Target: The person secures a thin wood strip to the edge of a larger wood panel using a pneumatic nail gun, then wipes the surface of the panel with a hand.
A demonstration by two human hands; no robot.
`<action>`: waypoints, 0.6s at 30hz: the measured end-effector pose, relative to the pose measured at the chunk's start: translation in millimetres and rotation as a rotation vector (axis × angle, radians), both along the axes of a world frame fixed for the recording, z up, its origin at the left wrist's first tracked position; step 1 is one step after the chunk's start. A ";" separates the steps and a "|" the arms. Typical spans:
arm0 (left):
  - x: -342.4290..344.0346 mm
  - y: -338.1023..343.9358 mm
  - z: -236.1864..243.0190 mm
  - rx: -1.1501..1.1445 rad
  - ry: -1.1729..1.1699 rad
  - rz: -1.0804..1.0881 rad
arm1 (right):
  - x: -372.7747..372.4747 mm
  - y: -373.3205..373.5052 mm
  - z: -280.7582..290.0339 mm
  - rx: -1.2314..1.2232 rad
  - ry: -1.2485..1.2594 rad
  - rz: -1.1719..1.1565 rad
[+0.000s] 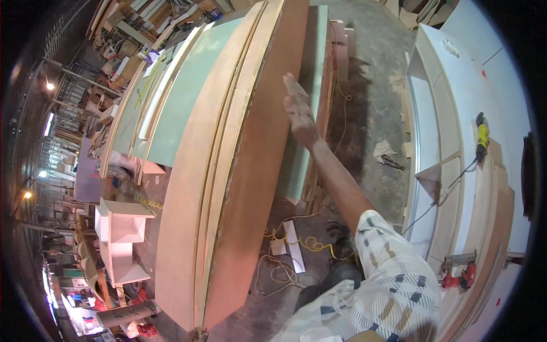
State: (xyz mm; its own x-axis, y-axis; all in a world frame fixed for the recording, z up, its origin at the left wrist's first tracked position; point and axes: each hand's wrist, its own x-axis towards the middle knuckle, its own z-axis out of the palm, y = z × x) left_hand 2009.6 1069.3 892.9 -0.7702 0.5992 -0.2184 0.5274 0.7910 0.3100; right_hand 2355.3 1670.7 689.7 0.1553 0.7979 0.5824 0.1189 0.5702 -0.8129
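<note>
My right hand point(299, 114) is raised with its fingers stretched out, beside the reddish-brown face of a large wooden panel point(250, 154). Nothing shows in its grasp, and whether the palm touches the panel I cannot tell. Left of that face, lighter wooden sheets point(196, 171) lie close together, their long edges running from the near end to the far end. At the near corner, a small brown shape point(196, 334) at the picture's lower edge may be fingertips of my left hand; it is too small and cut off to make out.
Pale green sheets point(196, 74) lie left of the panels. White box-shaped units point(122, 228) stand at left. Along the right side, a white cabinet frame point(433, 102) bears a yellow-black power tool point(482, 137) and a red tool point(458, 277). A yellow coiled hose point(313, 245) crosses the floor.
</note>
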 end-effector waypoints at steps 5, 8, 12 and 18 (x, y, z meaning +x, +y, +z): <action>1.6 -1.9 2.4 -0.122 0.099 -0.084 | -45.8 58.0 -25.6 0.070 -0.036 -0.027; -4.1 -12.9 3.0 -0.171 0.181 -0.141 | -69.5 51.9 -41.6 0.101 0.005 -0.021; 3.7 -4.4 5.4 -0.235 0.181 -0.049 | -86.5 24.7 -50.5 0.161 0.037 -0.010; -0.1 -2.5 8.9 -0.262 0.175 -0.177 | -98.4 -20.2 -39.1 0.244 -0.009 0.006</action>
State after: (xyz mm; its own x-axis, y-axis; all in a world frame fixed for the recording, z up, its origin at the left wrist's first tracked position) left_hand 2009.5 1066.8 901.8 -0.6986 0.6681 -0.2562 0.6908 0.7231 0.0019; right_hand 2256.8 1650.5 650.6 0.1450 0.6341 0.7596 0.1209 0.7506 -0.6496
